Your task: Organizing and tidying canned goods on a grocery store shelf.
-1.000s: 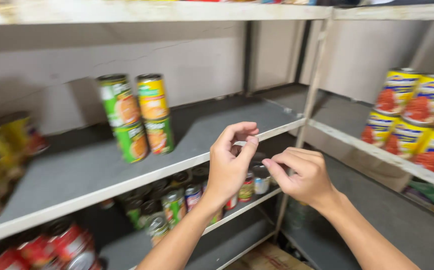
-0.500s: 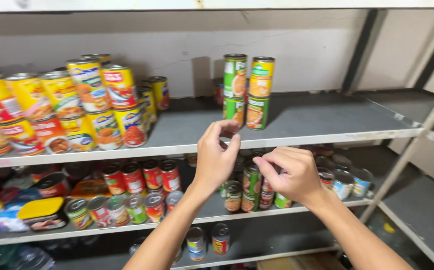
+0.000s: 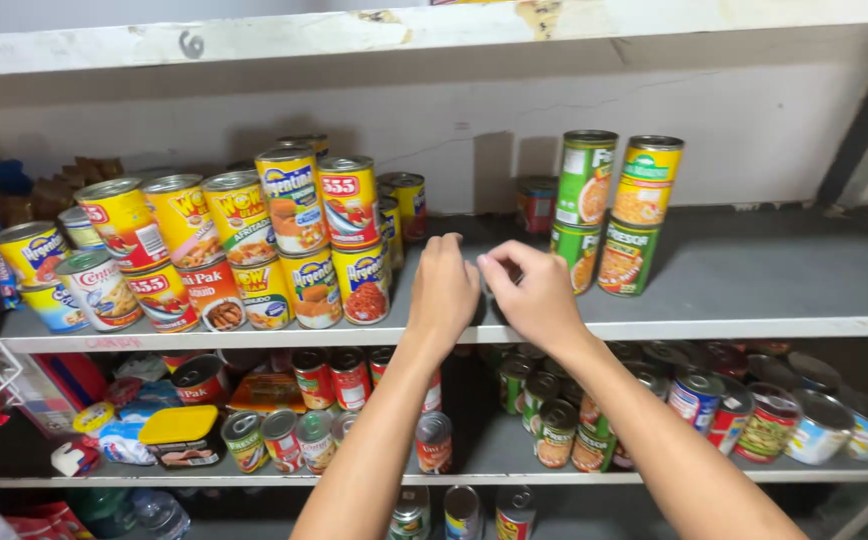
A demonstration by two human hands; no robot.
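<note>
The green and yellow cans stacked two-high on the grey shelf look rigid, smooth and fairly heavy, so I'd grip one round its side. They sit just right of the right hand, whose fingers pinch loosely on nothing; left hand curled, empty too, with the bigger can stack to its left
</note>
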